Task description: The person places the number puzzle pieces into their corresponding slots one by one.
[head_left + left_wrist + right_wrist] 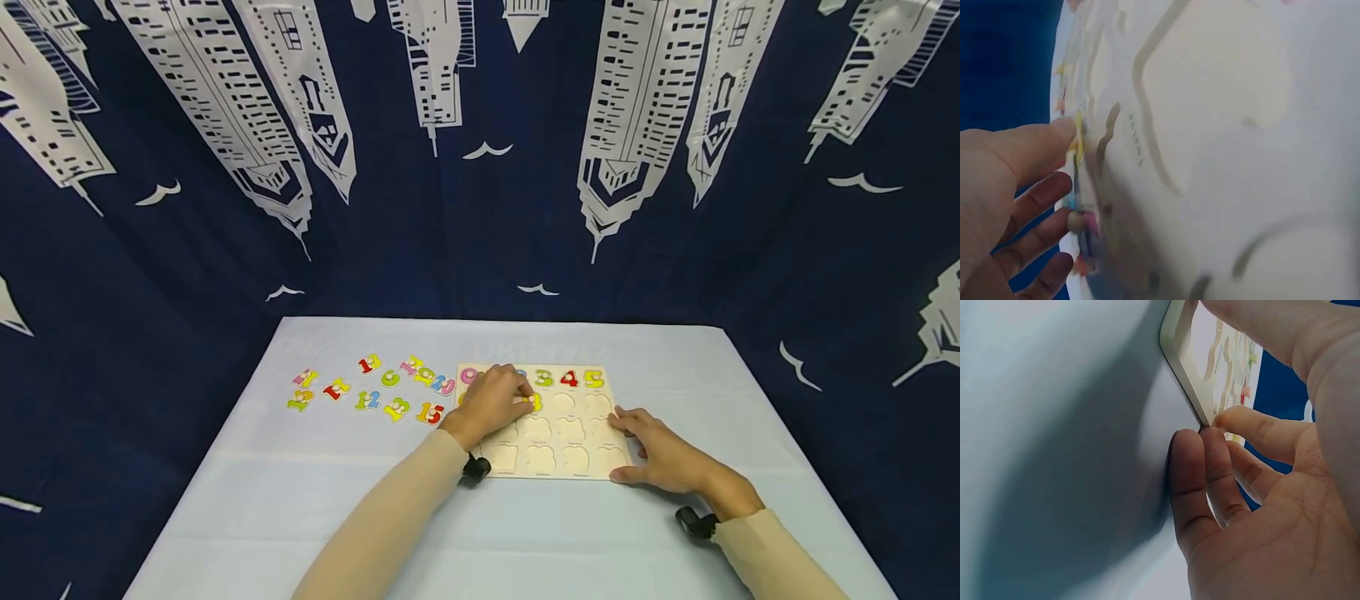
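A pale wooden number puzzle board (555, 467) lies on the table with recessed shapes. Its back row holds coloured numbers, among them a green 3 (544, 378), a red 4 (569, 378) and a yellow 5 (594, 378). Reaching over the left part, my left hand (489, 402) pinches a yellow number piece (537, 402) at the second row. Which digit it is cannot be read, and the hand covers nearby slots. My right hand (663, 454) rests against the board's right edge, thumb at the near corner and fingers (1188, 462) touching the side, gently bent.
Loose number pieces lie left of the board, among them a red 15 (431, 413), a 12 (367, 400) and a green 6 (390, 378). The table (247, 500) has a white cover. Behind it hangs a dark blue curtain (450, 250) with white buildings.
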Action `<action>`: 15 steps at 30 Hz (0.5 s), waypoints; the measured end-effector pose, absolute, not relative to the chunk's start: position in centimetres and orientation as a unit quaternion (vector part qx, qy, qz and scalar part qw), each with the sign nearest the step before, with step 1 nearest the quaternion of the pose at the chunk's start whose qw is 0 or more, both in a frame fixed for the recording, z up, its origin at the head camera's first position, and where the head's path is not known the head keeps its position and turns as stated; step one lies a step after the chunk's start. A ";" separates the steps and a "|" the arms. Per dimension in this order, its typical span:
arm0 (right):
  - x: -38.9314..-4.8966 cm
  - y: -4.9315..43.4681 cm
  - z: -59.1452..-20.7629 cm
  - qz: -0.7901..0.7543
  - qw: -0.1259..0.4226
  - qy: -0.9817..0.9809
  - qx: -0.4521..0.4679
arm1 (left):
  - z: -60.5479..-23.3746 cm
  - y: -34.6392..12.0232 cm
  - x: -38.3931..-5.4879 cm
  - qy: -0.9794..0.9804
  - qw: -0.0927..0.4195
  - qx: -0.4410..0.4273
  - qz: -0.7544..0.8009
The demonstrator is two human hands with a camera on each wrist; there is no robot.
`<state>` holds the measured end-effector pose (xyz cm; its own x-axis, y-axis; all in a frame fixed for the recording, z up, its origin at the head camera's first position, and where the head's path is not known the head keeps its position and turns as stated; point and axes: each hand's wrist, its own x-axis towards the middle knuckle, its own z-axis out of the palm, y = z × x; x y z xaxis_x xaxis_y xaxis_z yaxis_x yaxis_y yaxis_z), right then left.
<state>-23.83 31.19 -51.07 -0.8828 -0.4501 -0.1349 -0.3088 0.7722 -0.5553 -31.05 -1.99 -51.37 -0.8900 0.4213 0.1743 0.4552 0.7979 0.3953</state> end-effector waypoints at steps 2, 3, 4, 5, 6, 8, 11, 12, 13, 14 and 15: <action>-23.8 31.2 -51.0 -0.270 0.134 0.932 -0.201 | -51.2 -2.7 -31.0 -0.941 0.038 -0.237 -0.237; -23.8 31.2 -51.0 -0.270 0.135 0.932 -0.200 | -51.0 -3.0 -30.9 -0.939 0.039 -0.240 -0.244; -23.8 31.2 -50.9 -0.270 0.136 0.932 -0.198 | -50.9 -3.4 -30.9 -0.936 0.039 -0.241 -0.253; -23.8 31.1 -50.9 -0.271 0.137 0.932 -0.197 | -50.8 -3.8 -30.9 -0.934 0.039 -0.240 -0.260; -23.8 31.1 -50.9 -0.272 0.138 0.932 -0.196 | -50.6 -4.2 -30.8 -0.933 0.039 -0.239 -0.265; -23.7 31.1 -50.9 -0.273 0.137 0.932 -0.195 | -50.2 -5.2 -30.7 -0.932 0.042 -0.236 -0.271; -23.7 31.1 -50.9 -0.274 0.135 0.932 -0.196 | -49.6 -6.8 -30.6 -0.933 0.048 -0.228 -0.274; -23.7 31.1 -50.9 -0.273 0.134 0.932 -0.197 | -49.5 -7.3 -30.6 -0.933 0.050 -0.224 -0.278; -23.7 31.1 -50.9 -0.272 0.132 0.932 -0.197 | -49.5 -7.9 -30.6 -0.933 0.052 -0.221 -0.281; -23.7 31.1 -50.9 -0.272 0.131 0.933 -0.197 | -49.4 -8.5 -30.6 -0.933 0.052 -0.217 -0.284; -23.7 31.1 -50.9 -0.271 0.130 0.933 -0.198 | -49.4 -9.1 -30.6 -0.933 0.053 -0.212 -0.287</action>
